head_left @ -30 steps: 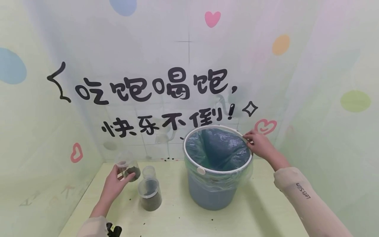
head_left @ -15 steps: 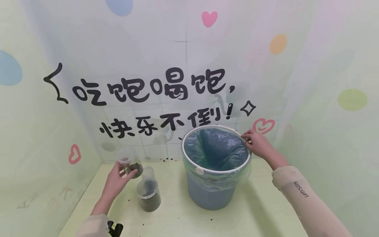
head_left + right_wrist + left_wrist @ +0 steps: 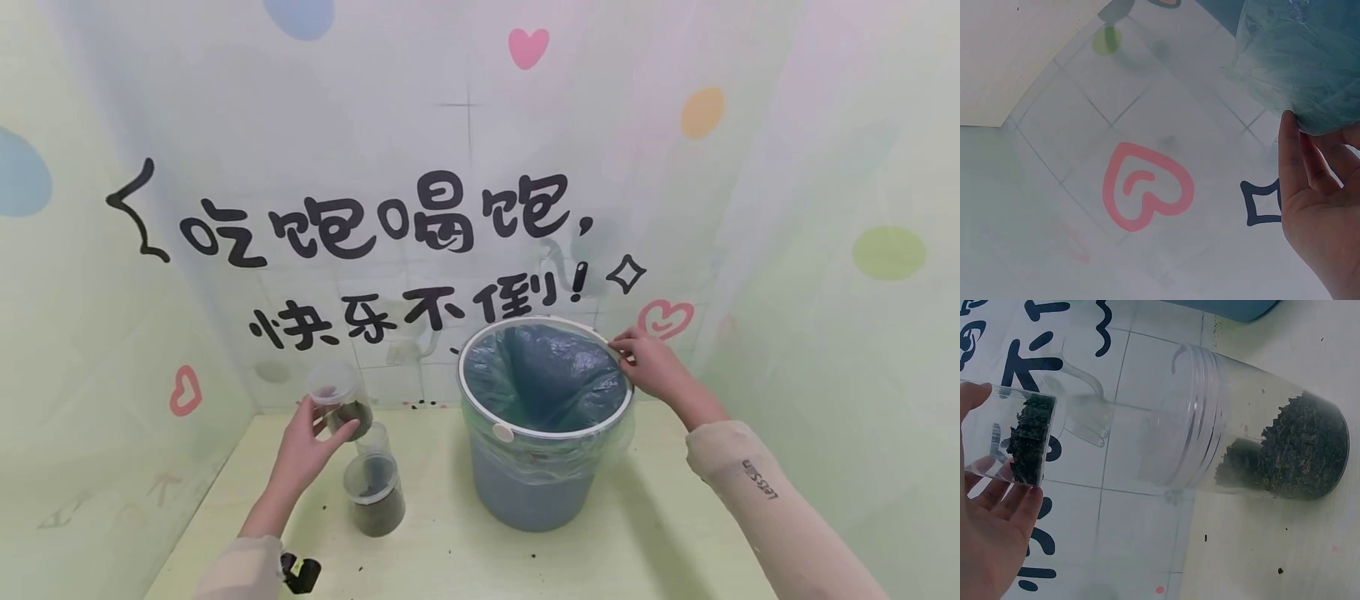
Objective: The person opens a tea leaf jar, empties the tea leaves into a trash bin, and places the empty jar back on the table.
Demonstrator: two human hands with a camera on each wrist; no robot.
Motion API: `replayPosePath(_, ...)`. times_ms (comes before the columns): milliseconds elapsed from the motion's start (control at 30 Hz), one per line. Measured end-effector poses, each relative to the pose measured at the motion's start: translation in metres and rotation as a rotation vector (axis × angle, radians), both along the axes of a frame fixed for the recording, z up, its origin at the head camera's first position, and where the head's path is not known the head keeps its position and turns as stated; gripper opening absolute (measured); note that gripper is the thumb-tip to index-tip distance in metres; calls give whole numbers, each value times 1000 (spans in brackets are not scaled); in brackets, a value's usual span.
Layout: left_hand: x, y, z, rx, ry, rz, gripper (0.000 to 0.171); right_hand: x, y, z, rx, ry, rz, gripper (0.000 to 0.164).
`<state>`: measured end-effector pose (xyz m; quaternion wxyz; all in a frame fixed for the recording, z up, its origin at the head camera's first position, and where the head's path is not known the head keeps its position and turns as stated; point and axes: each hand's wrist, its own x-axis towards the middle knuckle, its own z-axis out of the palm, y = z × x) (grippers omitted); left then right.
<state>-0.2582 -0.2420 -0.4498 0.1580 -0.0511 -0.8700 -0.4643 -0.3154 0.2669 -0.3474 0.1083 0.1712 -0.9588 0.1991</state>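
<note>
My left hand (image 3: 303, 446) grips a clear jar (image 3: 997, 440) with dark, crumbled dry leaves in its bottom, thumb on one side and fingers on the other. It is held up behind and left of a second clear jar (image 3: 377, 504), which stands open on the table with similar dark leaves (image 3: 1307, 447). A third, smaller-looking clear jar (image 3: 372, 437) is partly hidden behind that one. With its fingertips, my right hand (image 3: 652, 367) pinches the white rim of a blue-grey bucket (image 3: 528, 496). A thin green plastic bag (image 3: 555, 375) lines the bucket and hangs over its rim.
The pale table (image 3: 420, 567) has small dark crumbs scattered on it. Close behind the jars and bucket is a light printed wall covering (image 3: 375, 125), with similar panels at both sides. A small black object (image 3: 303, 573) sits at the left cuff.
My left hand has lifted the jar slightly and carried it to the right, toward the standing jars. My right hand stays at the bucket rim; the head view has shifted slightly.
</note>
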Motion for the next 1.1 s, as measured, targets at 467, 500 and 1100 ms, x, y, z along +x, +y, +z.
replayPosePath(467, 3, 17, 11, 36, 52, -34, 70, 2, -2, 1, -7, 7, -7, 30)
replayPosePath(500, 3, 18, 11, 34, 55, -36, 69, 2, -2, 1, -6, 9, -5, 30)
replayPosePath(1100, 9, 31, 21, 33, 70, -66, 72, -1, 0, -3, 1, 36, 0, 30)
